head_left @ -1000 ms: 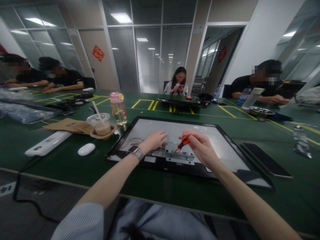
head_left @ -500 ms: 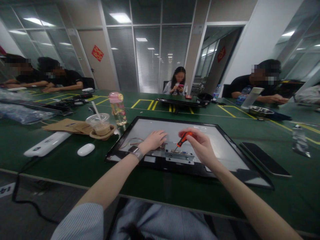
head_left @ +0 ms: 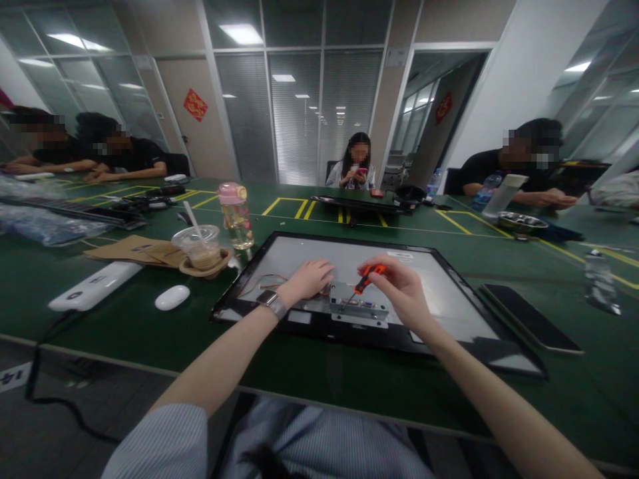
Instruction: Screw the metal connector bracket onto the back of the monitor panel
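A black-framed monitor panel [head_left: 449,293] lies face down on the green table, its grey metal back up. A small metal bracket with a connector port [head_left: 360,311] sits near its front edge, with thin coloured wires [head_left: 259,283] to the left. My right hand [head_left: 402,293] is closed round an orange-handled screwdriver [head_left: 368,277], its tip down on the bracket. My left hand [head_left: 308,279], a watch on the wrist, rests fingers curled on the panel just left of the bracket.
A white mouse [head_left: 172,297], a white power strip [head_left: 94,286], a lidded drink cup [head_left: 201,249] and a pink-capped bottle [head_left: 236,216] stand to the left. A black phone [head_left: 529,326] lies right of the panel. Several people sit around the table.
The screwdriver handle has shifted slightly within my right hand, which moved a little up. My left hand has stayed on the panel.
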A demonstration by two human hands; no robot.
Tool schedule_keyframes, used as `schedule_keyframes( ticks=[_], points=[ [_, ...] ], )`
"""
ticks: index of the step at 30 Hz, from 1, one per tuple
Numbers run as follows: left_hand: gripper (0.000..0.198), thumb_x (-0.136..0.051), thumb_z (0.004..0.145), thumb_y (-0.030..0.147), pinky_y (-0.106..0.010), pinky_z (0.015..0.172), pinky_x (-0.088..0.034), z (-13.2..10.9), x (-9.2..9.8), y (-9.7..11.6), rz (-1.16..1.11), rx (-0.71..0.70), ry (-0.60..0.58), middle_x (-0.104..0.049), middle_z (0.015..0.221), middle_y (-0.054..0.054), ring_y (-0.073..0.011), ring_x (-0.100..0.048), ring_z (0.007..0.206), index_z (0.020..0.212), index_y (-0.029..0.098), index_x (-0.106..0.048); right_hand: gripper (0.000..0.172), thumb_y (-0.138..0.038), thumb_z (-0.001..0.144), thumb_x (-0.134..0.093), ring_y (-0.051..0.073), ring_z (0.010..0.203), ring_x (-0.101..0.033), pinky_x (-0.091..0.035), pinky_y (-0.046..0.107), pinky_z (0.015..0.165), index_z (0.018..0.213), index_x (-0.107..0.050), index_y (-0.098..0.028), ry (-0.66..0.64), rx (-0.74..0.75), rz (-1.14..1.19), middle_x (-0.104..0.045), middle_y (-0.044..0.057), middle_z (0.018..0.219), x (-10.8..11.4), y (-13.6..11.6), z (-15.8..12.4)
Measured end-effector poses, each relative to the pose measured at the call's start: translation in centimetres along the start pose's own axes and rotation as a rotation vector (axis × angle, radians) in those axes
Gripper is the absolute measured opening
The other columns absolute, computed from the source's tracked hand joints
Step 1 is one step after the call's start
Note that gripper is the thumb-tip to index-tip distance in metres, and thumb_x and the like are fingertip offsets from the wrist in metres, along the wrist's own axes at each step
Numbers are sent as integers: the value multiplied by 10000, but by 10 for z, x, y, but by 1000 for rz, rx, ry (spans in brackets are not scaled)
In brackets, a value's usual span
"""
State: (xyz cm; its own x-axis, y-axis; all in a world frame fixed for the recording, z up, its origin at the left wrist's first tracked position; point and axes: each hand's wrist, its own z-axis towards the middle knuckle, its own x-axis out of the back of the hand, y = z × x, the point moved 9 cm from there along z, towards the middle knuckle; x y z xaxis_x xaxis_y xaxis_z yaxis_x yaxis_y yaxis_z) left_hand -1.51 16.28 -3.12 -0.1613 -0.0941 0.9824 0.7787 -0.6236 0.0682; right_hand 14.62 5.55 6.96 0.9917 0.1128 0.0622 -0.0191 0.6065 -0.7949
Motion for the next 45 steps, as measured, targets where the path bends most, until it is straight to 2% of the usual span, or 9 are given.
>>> schedule_keyframes(
  ticks=[2,4,8,11,27,35,41,45],
  points=[
    [435,-413,1122,317,-502,1249,-394,0,-1,-1,1,6,-12,-524,1616,-157,-291,-490,1514,1522,193,-530,170,-434,923,-796,239,930,-743,-659,435,848,978,-793,-273,12,4,-10,-766,54,975,2,-1,1],
    [431,-410,1123,315,-495,1245,-401,1,-1,0,-7,-7,-7,-535,1606,-157,-289,-491,1513,1516,189,-536,176,-412,938,-781,236,945,-751,-656,432,858,1065,-784,-290,-3,-2,5,-770,51,1012,1,2,1],
    [427,-418,1118,313,-488,1236,-412,2,-1,0,-14,-29,21,-564,1576,-162,-294,-501,1501,1499,172,-551,428,-378,980,-732,232,984,-770,-639,444,911,1393,-629,-335,-109,-25,25,-771,61,1116,-11,11,-2],
    [426,-412,1120,314,-478,1237,-412,2,-3,0,-2,-42,19,-567,1570,-169,-291,-505,1496,1491,165,-557,540,-383,1002,-701,233,981,-774,-625,460,942,1505,-513,-337,-167,-32,13,-767,72,1113,-18,14,-5],
    [437,-385,1120,318,-510,1236,-410,2,-4,0,-20,-67,43,-567,1576,-153,-298,-489,1512,1503,187,-549,569,-431,990,-720,246,993,-782,-623,470,972,1517,-532,-328,-184,-56,27,-787,63,1064,-20,10,-6],
    [423,-401,1119,310,-479,1233,-415,1,0,2,-2,-56,38,-595,1549,-142,-285,-503,1501,1491,194,-565,448,-436,990,-725,243,943,-777,-636,471,918,1412,-643,-312,-129,-39,38,-804,53,998,-14,7,-5],
    [439,-401,1125,328,-499,1234,-415,2,-3,-1,-26,-37,17,-568,1574,-162,-296,-497,1507,1512,184,-548,326,-560,967,-711,258,904,-777,-629,503,913,1129,-785,-287,-12,-72,95,-809,53,944,-1,12,-1],
    [441,-414,1125,318,-499,1251,-389,1,-3,-3,-23,6,-19,-513,1623,-166,-294,-470,1531,1529,185,-527,289,-567,900,-789,254,914,-762,-627,474,892,975,-787,-287,-31,-185,238,-792,47,937,-1,19,1]
  ],
)
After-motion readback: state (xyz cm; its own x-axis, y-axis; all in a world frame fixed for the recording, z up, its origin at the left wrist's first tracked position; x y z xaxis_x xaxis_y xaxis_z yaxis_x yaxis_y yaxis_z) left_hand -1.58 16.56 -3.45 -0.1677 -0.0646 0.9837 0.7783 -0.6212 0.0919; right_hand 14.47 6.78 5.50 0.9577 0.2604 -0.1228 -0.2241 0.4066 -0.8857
